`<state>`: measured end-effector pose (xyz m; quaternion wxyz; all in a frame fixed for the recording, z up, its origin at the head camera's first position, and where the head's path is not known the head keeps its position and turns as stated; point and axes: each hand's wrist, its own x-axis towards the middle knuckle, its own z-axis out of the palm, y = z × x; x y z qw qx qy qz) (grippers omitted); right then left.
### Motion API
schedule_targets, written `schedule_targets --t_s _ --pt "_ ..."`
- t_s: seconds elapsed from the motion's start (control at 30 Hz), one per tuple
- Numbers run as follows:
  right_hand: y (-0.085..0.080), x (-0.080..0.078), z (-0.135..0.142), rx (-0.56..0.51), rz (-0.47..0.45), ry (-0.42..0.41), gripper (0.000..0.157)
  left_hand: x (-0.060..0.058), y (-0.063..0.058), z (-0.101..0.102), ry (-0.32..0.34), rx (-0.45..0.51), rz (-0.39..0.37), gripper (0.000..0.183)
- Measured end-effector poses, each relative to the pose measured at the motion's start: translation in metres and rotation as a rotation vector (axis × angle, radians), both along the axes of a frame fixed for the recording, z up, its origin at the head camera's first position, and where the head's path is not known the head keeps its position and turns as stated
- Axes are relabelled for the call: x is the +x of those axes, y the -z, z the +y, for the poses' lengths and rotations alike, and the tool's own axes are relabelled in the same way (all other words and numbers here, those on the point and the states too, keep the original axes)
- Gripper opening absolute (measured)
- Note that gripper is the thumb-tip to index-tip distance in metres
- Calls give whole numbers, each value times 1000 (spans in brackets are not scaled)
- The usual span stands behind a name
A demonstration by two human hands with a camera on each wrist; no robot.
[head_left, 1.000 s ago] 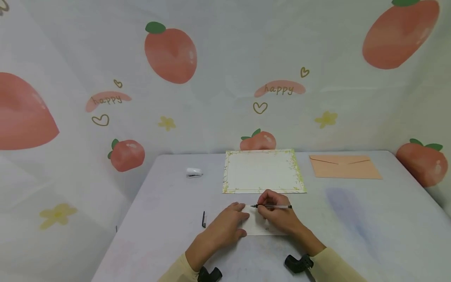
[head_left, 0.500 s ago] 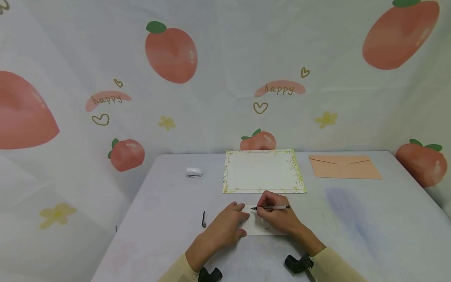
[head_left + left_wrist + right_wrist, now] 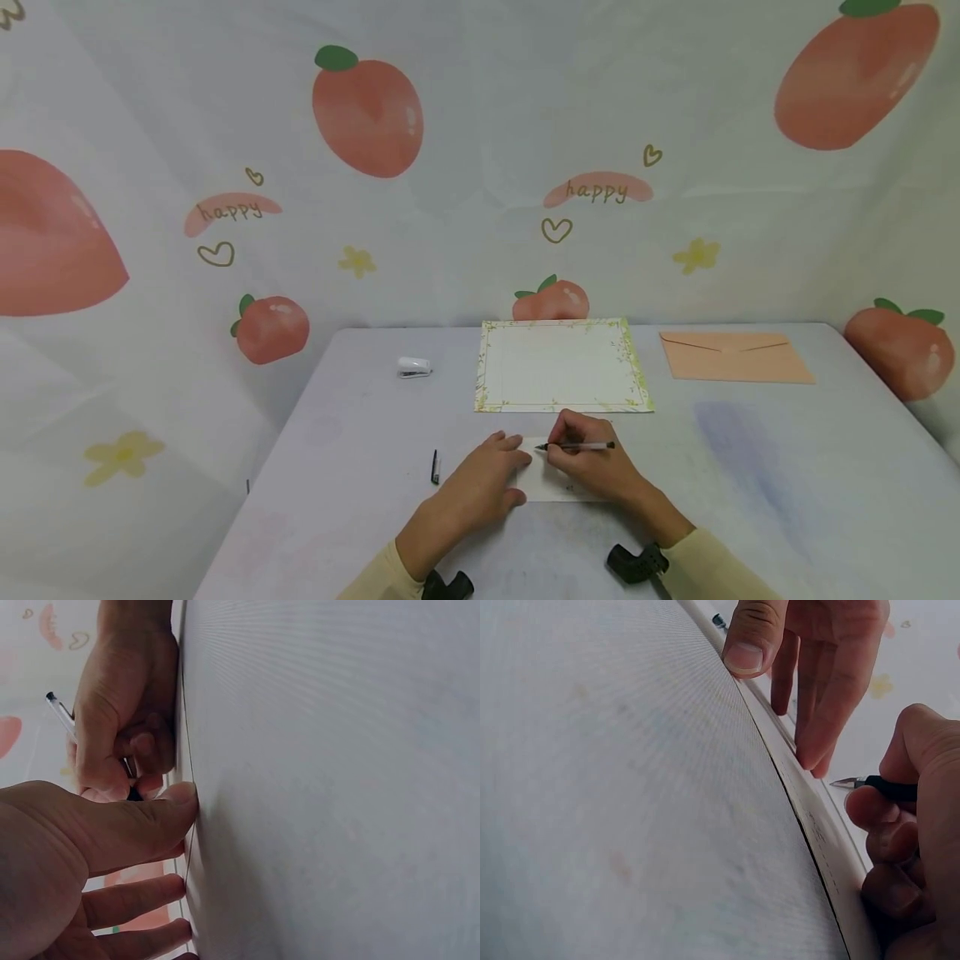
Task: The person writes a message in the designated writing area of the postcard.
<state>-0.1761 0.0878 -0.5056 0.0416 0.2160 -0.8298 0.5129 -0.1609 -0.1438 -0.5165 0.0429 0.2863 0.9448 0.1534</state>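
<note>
In the head view a small cream paper (image 3: 542, 485) lies on the table, with a few dark marks low on it. My left hand (image 3: 480, 479) rests on its left edge, fingers extended and thumb spread. My right hand (image 3: 596, 471) pinches a black-tipped pen (image 3: 592, 446) with a clear barrel, its point over the paper's upper left. Up close in the right wrist view, the pen's metal nib (image 3: 845, 782) is bare, and whether it touches the paper is unclear. The right hand hides the paper's right part.
Left of the left hand lies a pen cap (image 3: 435, 467). A white stapler (image 3: 414, 367) stands farther back. Behind the hands are a large sheet with a yellow floral border (image 3: 562, 367) and, to its right, a peach envelope (image 3: 735, 357).
My right hand and the pen have shifted slightly down the paper, toward me, and the pen lies flatter in the view. The left hand stays in place.
</note>
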Motion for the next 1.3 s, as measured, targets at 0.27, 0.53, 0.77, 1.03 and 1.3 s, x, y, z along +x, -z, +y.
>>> schedule_targets --t_s 0.27,0.53,0.77,1.03,1.3 --pt "-2 1 -1 0 0 -19 26 16 -39 4 -15 -20 -40 47" --pt "-1 2 -1 19 -18 -22 25 11 -29 1 -6 -10 -39 47" --pt "0 2 1 31 -7 -24 26 10 -29 5 -4 -16 -33 44" --pt "0 3 -1 22 28 -36 26 21 -62 13 -50 -73 -68 43" --pt "-1 2 -2 14 28 -62 27 23 -63 13 -56 -76 -52 42"
